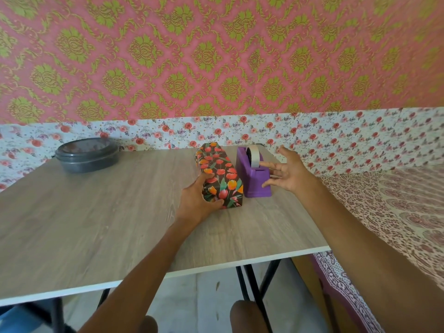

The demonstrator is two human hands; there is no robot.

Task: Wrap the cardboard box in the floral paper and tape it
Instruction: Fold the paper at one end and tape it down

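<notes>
A long box wrapped in dark paper with red and orange flowers (pixel 219 175) lies on the wooden table (pixel 96 224), pointing away from me. My left hand (pixel 198 198) grips its near left end, thumb on the front fold and fingers over the top. Right beside the box stands a purple tape dispenser (pixel 253 174) with a pale roll of tape (pixel 253 156). My right hand (pixel 287 169) hovers at the dispenser's right side with fingers spread, the fingertips close to its cutter end and near corner. No cardboard shows through the paper.
A dark round lidded container (pixel 87 155) sits at the table's far left. Floral cloth covers the low wall behind. A patterned bedspread (pixel 396 207) lies to the right of the table. The table's white front edge (pixel 216 266) is close to my knees.
</notes>
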